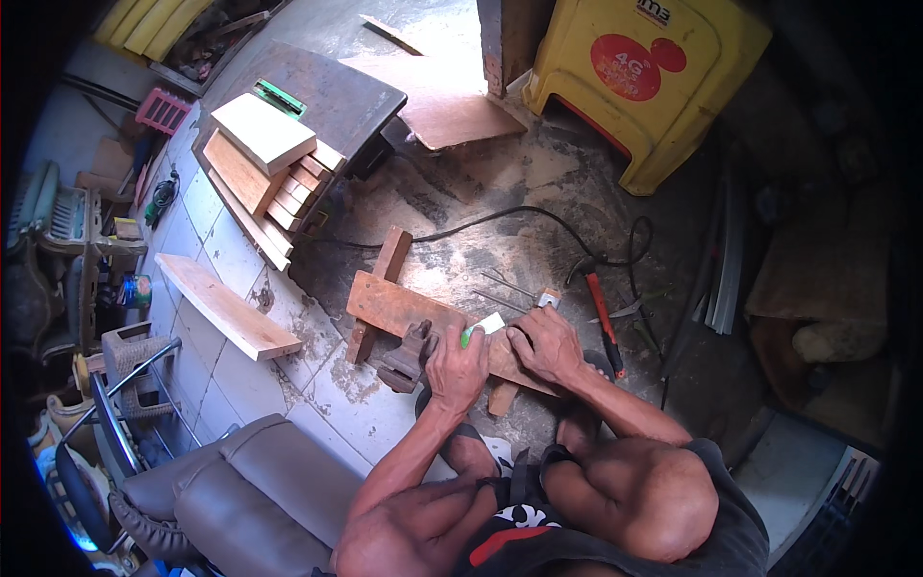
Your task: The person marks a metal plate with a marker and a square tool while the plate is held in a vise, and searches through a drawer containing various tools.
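Observation:
My left hand (457, 368) is closed on a small object with a green end (466, 337), and a white block-like piece (490, 324) shows just beyond its fingers. My right hand (548, 342) rests at a low wooden bench (407, 306), its fingers bent beside the white piece; whether it grips anything is hidden. A rusty metal vise (408, 357) sits on the bench left of my left hand. Beyond my right hand lie a wood-and-metal piece (549, 298) and two thin metal rods (505, 285). To the right, a hammer with a red and black handle (604, 314) lies on the floor.
Stacked wooden boards (263, 133) lie on a dark low table (339, 86) at upper left. Another board (227, 306) rests on the tiles. A black cable (505, 210) crosses the floor. A yellow plastic stool (649, 79) stands at upper right, a padded brown seat (267, 483) at lower left.

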`<move>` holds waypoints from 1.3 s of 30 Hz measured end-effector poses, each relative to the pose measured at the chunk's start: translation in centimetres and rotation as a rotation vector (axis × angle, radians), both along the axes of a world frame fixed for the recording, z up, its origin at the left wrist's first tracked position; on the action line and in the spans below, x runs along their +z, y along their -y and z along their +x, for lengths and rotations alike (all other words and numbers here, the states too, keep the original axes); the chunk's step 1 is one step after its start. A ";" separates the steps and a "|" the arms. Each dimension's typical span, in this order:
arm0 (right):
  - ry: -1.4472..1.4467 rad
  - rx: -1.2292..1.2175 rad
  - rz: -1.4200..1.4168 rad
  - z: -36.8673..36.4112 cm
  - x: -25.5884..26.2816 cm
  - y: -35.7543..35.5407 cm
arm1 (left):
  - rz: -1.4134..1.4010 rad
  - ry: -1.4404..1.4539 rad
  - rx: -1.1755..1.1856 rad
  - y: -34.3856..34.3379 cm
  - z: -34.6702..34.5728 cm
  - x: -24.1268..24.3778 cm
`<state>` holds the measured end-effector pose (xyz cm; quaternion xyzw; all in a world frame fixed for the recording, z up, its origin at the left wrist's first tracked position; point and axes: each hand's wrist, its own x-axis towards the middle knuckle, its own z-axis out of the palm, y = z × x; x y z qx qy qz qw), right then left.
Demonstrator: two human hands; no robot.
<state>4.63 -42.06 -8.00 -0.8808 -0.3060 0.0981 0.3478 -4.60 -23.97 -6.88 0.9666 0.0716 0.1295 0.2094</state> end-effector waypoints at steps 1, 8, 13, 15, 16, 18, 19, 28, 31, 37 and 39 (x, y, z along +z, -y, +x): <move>-0.001 0.000 0.002 0.0 0.0 0.0 | -0.013 -0.025 -0.002 -0.1 0.0 0.3; 0.003 -0.002 0.020 0.1 -0.1 -0.1 | 0.006 -0.092 -0.001 -0.2 0.2 0.5; 0.009 -0.008 0.025 0.0 -0.1 -0.2 | -0.036 -0.093 0.024 0.1 0.1 0.4; 0.011 -0.008 0.024 0.0 -0.1 -0.2 | -0.050 -0.061 0.035 0.1 0.1 0.5; 0.013 -0.008 0.024 0.1 -0.2 -0.1 | -0.048 -0.046 0.037 0.2 0.1 0.6; 0.015 -0.008 0.023 0.1 -0.1 -0.1 | -0.040 -0.035 0.031 0.3 0.0 0.6; 0.016 -0.009 0.022 0.1 0.0 -0.1 | -0.035 -0.037 0.022 0.2 -0.2 0.6; 0.014 -0.013 0.032 0.1 -0.1 -0.1 | 0.046 0.008 -0.067 -0.8 -0.3 0.7; 0.017 -0.017 0.034 0.1 -0.2 0.0 | 0.070 0.047 -0.092 -0.8 -0.2 0.6; 0.034 -0.011 0.037 0.0 -0.2 -0.3 | 0.027 0.023 -0.179 -1.3 -0.5 -0.2; 0.037 -0.015 0.040 0.1 -0.2 -0.2 | -0.021 0.021 -0.217 -1.4 -0.5 -0.7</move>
